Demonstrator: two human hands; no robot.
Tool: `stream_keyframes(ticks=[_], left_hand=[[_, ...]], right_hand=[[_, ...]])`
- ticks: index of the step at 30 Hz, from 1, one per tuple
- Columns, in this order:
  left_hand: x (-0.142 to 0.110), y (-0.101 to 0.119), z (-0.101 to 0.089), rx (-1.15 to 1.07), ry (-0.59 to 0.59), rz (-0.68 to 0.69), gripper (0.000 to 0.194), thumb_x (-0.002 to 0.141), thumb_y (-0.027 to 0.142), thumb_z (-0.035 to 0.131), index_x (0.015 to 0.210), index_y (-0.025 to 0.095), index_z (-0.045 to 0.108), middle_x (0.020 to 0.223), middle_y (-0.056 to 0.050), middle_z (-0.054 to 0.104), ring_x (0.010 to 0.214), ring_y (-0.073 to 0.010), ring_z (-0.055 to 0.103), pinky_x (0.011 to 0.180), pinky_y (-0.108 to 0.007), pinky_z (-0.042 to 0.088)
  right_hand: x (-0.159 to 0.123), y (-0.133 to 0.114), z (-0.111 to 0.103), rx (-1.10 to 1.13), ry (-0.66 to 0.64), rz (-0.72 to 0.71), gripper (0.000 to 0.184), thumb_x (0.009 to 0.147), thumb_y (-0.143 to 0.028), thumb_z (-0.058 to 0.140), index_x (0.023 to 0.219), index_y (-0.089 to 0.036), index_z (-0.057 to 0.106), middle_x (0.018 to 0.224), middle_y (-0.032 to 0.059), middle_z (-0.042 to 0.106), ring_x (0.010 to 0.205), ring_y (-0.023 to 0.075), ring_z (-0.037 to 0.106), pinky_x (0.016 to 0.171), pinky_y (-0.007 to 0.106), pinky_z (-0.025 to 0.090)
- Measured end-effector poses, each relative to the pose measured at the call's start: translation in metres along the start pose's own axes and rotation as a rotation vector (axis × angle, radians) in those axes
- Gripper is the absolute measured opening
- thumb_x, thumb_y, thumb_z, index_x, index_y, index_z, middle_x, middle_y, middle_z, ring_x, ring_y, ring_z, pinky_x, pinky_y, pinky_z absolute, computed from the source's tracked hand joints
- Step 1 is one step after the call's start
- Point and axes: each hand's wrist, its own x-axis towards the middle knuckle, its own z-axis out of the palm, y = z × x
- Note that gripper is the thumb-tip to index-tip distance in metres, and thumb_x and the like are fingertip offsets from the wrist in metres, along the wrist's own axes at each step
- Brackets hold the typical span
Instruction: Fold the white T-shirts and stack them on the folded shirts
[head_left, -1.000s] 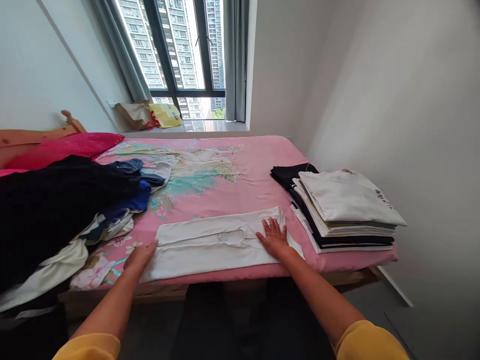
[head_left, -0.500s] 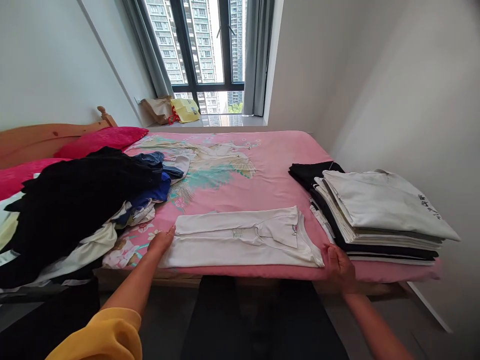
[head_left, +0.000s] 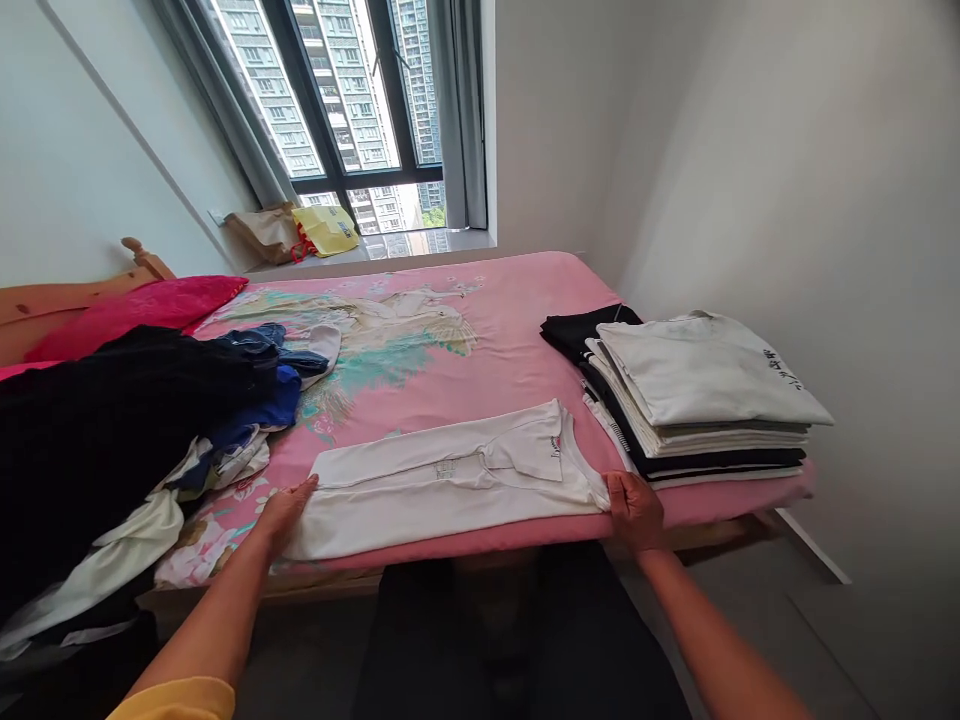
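A white T-shirt (head_left: 420, 500), folded into a long strip, lies along the front edge of the bed. Small print shows on its upper side, with the neckline toward the right. My left hand (head_left: 286, 512) grips its left end, thumb on top and the other fingers mostly hidden beneath. At the opposite end, my right hand (head_left: 634, 510) pinches the front corner by the collar. Just beyond that hand stands a stack of folded clothes (head_left: 705, 375), white and black, topped by a white piece with dark lettering.
A heap of loose clothes (head_left: 135, 410), mostly black with blue and white pieces, covers the bed's left side. Behind it are a red pillow (head_left: 150, 310) and the wooden headboard (head_left: 45, 308). Paper and yellow bags (head_left: 326, 230) rest on the window sill. A wall (head_left: 750, 200) rises at right.
The view has turned to the right and tilted. My right hand has closed on the shirt's collar-end corner, where it was beside it before. My left hand stays at the left end.
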Motion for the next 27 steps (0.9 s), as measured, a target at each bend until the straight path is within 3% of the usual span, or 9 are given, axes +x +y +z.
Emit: stream_keyframes(ticks=[4,9,12,16,19,21,24,27], left_hand=[[-0.014,0.035,0.003,-0.349,-0.159,-0.007,0.042,0.081,0.046,0.042,0.107,0.017,0.058,0.079,-0.006,0.069,0.059,-0.017,0.063,0.054,-0.027,0.049],[-0.065,0.129,0.024,-0.492,-0.332,0.213,0.04,0.073,0.042,0.057,0.105,0.018,0.057,0.066,0.002,0.062,0.049,-0.0118,0.054,0.045,-0.022,0.042],[-0.104,0.192,0.064,-0.453,-0.364,0.421,0.04,0.073,0.048,0.057,0.098,0.017,0.06,0.053,0.007,0.05,0.041,-0.0088,0.045,0.038,-0.018,0.033],[-0.14,0.254,0.151,-0.365,-0.382,0.575,0.037,0.077,0.044,0.052,0.101,0.018,0.063,0.054,0.004,0.054,0.044,-0.0117,0.05,0.043,-0.021,0.037],[-0.156,0.277,0.214,-0.229,-0.364,0.604,0.029,0.079,0.035,0.051,0.097,0.019,0.066,0.054,0.002,0.057,0.05,-0.0137,0.055,0.051,-0.023,0.041],[-0.163,0.283,0.241,-0.195,-0.373,0.589,0.028,0.079,0.033,0.05,0.099,0.019,0.066,0.055,0.001,0.059,0.051,-0.0143,0.057,0.054,-0.023,0.043],[-0.165,0.283,0.256,-0.196,-0.401,0.549,0.032,0.081,0.033,0.048,0.106,0.019,0.063,0.053,0.002,0.058,0.045,-0.0136,0.054,0.051,-0.024,0.043],[-0.162,0.282,0.252,-0.204,-0.428,0.513,0.032,0.081,0.033,0.044,0.104,0.02,0.063,0.051,0.004,0.055,0.041,-0.0135,0.053,0.043,-0.023,0.04]], right_hand=[[0.001,-0.002,-0.002,0.006,-0.012,0.009,0.042,0.094,-0.041,0.024,0.086,-0.02,0.06,0.089,0.0084,0.064,0.088,0.0199,0.055,0.086,0.032,0.04],[0.002,-0.001,-0.002,0.032,0.039,-0.043,0.035,0.094,-0.035,0.03,0.083,-0.02,0.059,0.084,0.007,0.063,0.084,0.0186,0.055,0.083,0.031,0.04],[0.003,0.0,0.0,0.071,0.133,-0.101,0.027,0.093,-0.03,0.036,0.081,-0.02,0.058,0.077,0.0054,0.061,0.078,0.0179,0.053,0.077,0.031,0.04],[0.005,0.002,0.002,0.098,0.2,-0.144,0.02,0.091,-0.024,0.041,0.08,-0.02,0.057,0.075,0.0036,0.06,0.074,0.0163,0.052,0.074,0.03,0.039],[0.006,0.004,0.003,0.102,0.22,-0.132,0.019,0.091,-0.022,0.042,0.078,-0.02,0.056,0.072,0.0032,0.058,0.073,0.016,0.051,0.072,0.03,0.039],[0.007,0.007,0.005,0.104,0.228,-0.123,0.017,0.09,-0.021,0.043,0.078,-0.02,0.056,0.071,0.0029,0.057,0.072,0.016,0.05,0.072,0.03,0.039],[0.007,0.01,0.007,0.099,0.219,-0.118,0.015,0.089,-0.021,0.044,0.079,-0.019,0.055,0.072,0.0028,0.056,0.073,0.0159,0.05,0.072,0.03,0.038],[0.006,0.011,0.008,0.092,0.217,-0.11,0.015,0.089,-0.021,0.045,0.078,-0.019,0.055,0.072,0.0027,0.056,0.073,0.0159,0.049,0.072,0.03,0.038]])
